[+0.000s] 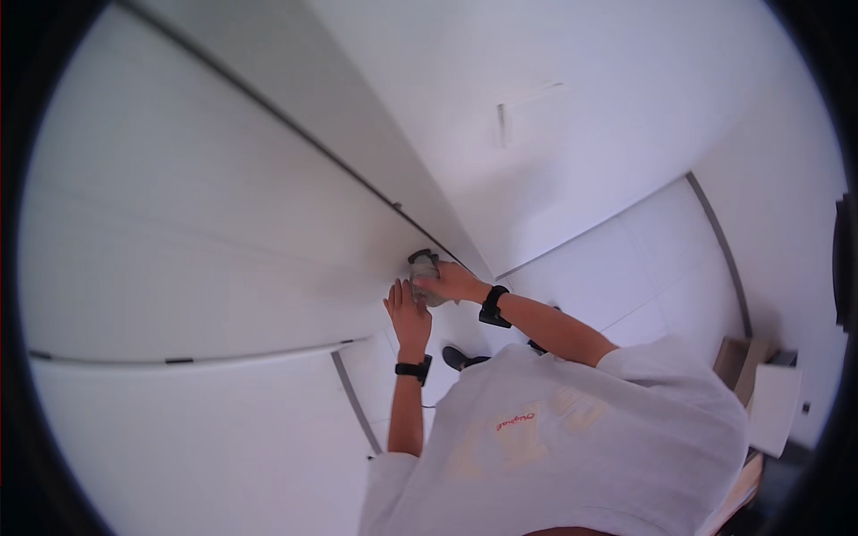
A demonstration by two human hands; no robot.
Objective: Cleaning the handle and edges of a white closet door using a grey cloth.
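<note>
My right hand (456, 281) grips a greyish crumpled cloth (426, 273) against a white door (255, 248), close beside a dark door handle (420, 256). The cloth lies around or just under the handle; which of these is hard to tell. My left hand (410, 315) is next to the cloth's lower left side, its fingers extended towards the door and its palm hidden from view. Whether its fingertips touch the cloth is unclear. A black band is on each wrist.
The door's dark edge (281, 116) runs diagonally to a white wall (570, 167). Pale floor tiles (623, 268) lie at the right, and a black shoe (454, 357) stands below my hands. A brown open box (734, 362) and a white panel (775, 409) are at far right.
</note>
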